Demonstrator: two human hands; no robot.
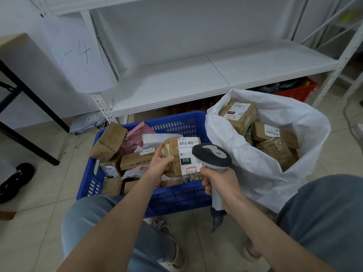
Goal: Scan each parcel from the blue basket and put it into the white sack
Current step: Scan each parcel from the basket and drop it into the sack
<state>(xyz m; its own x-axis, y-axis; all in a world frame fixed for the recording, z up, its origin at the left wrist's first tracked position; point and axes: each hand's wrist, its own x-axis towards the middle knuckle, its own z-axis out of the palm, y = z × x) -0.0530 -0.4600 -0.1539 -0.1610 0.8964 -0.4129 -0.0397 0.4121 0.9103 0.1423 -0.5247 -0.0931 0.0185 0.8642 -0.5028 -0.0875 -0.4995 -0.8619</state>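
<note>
My left hand (160, 163) grips a brown taped parcel (173, 148) with a white label marked 010, held over the blue basket (176, 199). My right hand (220, 185) is closed around the handle of a grey barcode scanner (213, 156), whose head sits just right of the parcel's label. The basket holds several more brown boxes, a pink bag and white bags. To the right, the open white sack (275, 181) contains several brown parcels with labels.
A white metal shelf (216, 75) stands behind the basket and sack, with a red crate (298, 91) under it. A black table leg (29, 142) and a black shoe (15, 177) are at left. My knees frame the bottom.
</note>
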